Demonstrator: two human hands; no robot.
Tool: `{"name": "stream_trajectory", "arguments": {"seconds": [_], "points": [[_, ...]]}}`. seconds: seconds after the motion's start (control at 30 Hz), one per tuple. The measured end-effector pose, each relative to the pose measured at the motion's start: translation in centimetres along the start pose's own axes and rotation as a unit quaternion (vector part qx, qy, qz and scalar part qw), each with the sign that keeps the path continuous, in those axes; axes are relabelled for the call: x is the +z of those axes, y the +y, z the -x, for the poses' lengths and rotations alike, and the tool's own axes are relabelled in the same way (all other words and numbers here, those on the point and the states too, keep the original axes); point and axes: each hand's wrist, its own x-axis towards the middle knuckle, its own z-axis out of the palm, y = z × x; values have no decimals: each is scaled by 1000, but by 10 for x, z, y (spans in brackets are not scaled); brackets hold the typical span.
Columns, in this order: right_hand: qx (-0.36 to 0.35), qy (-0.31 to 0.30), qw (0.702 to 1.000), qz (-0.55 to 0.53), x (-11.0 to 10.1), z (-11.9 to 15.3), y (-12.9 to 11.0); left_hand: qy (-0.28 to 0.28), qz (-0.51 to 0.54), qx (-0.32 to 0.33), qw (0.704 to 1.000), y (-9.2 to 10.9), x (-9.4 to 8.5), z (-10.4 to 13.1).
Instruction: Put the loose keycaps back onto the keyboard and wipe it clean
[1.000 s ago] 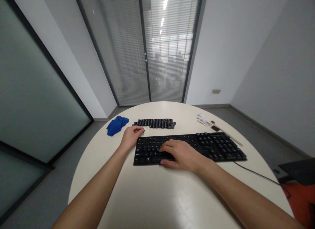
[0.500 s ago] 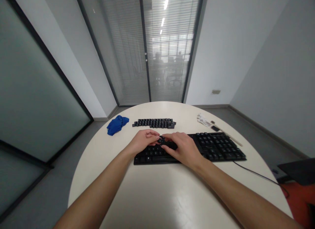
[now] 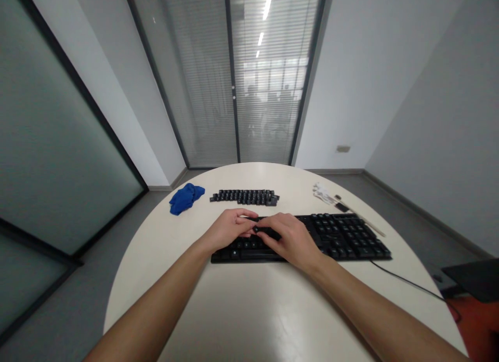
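Observation:
A black keyboard (image 3: pixel 259 255) lies along the near part of the round table, part of its key area bare of caps and partly covered by my hands. Over its left half, my left hand (image 3: pixel 230 229) and my right hand (image 3: pixel 290 237) meet at the fingertips. A small black keycap (image 3: pixel 256 228) shows between them, with the right thumb and forefinger around it and the left fingertips pressed close against it. Behind the keyboard, rows of loose black keycaps (image 3: pixel 249 197) are laid out on the table.
A crumpled blue cloth (image 3: pixel 186 198) lies at the left on the white table (image 3: pixel 234 310). Right of the keycaps are white swabs or sticks (image 3: pixel 323 192), a small black piece (image 3: pixel 342 208) and a thin brush-like stick (image 3: pixel 364 220). A cable (image 3: pixel 409 281) runs off the right edge.
The fingertips of both hands have come closer together, and the small keycap now shows between them. The view has shifted slightly; the other things lie as before.

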Motion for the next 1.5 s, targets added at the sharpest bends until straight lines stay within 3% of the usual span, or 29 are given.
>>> {"name": "stream_trajectory", "arguments": {"seconds": [0.13, 0.2, 0.33, 0.43, 0.83, 1.1, 1.5], "points": [[26, -26, 999, -13, 0, 0, 1, 4, -10, -1, 1000, -2, 1, -1], [64, -27, 997, -19, 0, 0, 2, 11, -33, 30, 999, -2, 0, -2], [136, -44, 989, -48, 5, 0, 7, 49, -164, 114, 979, -5, -5, -4], [159, -63, 982, -83, 9, 0, 11, 43, -253, 142, 956, -11, -10, -5], [138, -72, 983, -101, 13, 1, 14, -29, -309, 151, 939, -10, -4, 1], [107, -91, 985, -103, 10, 0, 16, -9, -364, 158, 918, -9, -2, 3], [111, -116, 982, -103, 9, -1, 18, -12, -367, 158, 917, -7, 1, 4]]}}
